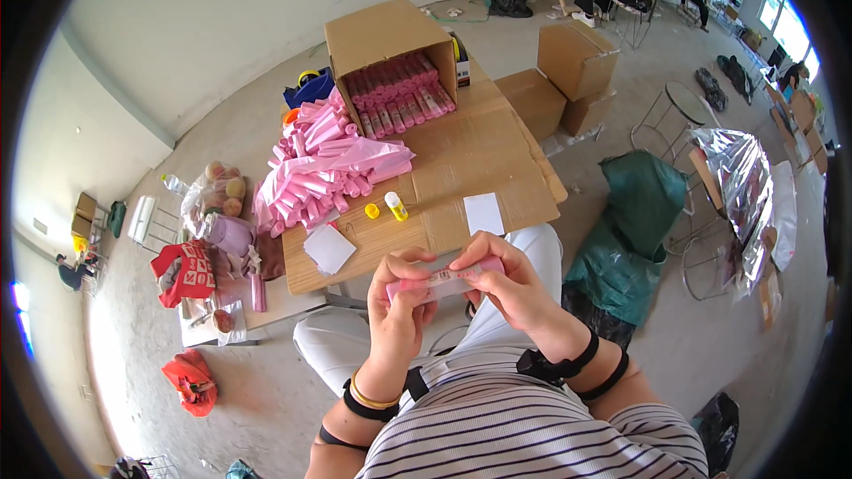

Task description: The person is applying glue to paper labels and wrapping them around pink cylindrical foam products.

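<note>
Above my lap, a small pink roll [445, 284] with a pale printed label around it is held level between both hands. My left hand [396, 306] is closed on its left end, thumb in front and fingers behind. My right hand [515, 291] pinches the other end, the thumb pressing on the label. Just beyond, on the wooden table [311, 279], stands a yellow-and-white glue stick [397, 206] with its yellow cap [372, 211] lying beside it. White paper slips [329, 250] lie to the left, and another white slip [483, 214] rests on flat cardboard to the right.
A heap of pink rolls [311, 164] covers the table's left side. Behind it, an open cardboard box [386, 31] holds stacked labelled rolls. Closed boxes [575, 62], a green sack [626, 222] and a wire-legged stool [679, 106] stand to the right. Other people sit far off.
</note>
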Motion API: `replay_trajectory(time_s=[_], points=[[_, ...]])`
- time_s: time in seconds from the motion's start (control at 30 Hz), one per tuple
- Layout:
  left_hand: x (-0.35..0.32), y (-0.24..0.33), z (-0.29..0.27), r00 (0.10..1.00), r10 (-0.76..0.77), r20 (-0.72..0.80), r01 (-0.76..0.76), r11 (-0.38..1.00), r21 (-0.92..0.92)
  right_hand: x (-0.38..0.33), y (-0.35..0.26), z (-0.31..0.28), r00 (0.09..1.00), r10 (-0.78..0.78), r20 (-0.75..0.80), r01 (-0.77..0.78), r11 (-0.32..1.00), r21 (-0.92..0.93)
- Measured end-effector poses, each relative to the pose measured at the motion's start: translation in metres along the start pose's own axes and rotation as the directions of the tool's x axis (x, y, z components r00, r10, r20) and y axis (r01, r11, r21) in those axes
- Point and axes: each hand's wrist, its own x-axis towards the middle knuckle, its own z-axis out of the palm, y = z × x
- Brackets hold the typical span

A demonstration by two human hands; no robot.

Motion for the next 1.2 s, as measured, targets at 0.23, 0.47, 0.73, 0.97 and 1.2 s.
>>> replay_trajectory(time_s=[0.23, 0.47, 0.73, 0.97, 1.2], points=[[-0.007, 0.009, 0.003, 0.994, 0.071, 0.087, -0.078, 0.994, 0.074, -0.008, -0.007, 0.005, 0.999, -0.031, 0.027, 0.033, 0.998, -0.057], [-0.009, 0.012, 0.005, 0.992, 0.081, 0.1, -0.089, 0.993, 0.079, -0.012, -0.008, 0.007, 0.997, -0.067, 0.044, 0.069, 0.996, -0.061], [-0.007, 0.02, 0.004, 0.981, 0.046, 0.186, -0.053, 0.998, 0.033, -0.012, -0.025, -0.002, 0.965, -0.093, 0.245, 0.132, 0.98, -0.151], [-0.004, 0.026, 0.0, 0.964, 0.044, 0.263, -0.066, 0.995, 0.075, -0.012, -0.025, -0.003, 0.961, -0.057, 0.272, 0.096, 0.987, -0.132], [-0.005, 0.03, -0.001, 0.951, 0.071, 0.301, -0.102, 0.991, 0.088, -0.011, -0.025, 0.001, 0.956, -0.06, 0.287, 0.092, 0.991, -0.1]])
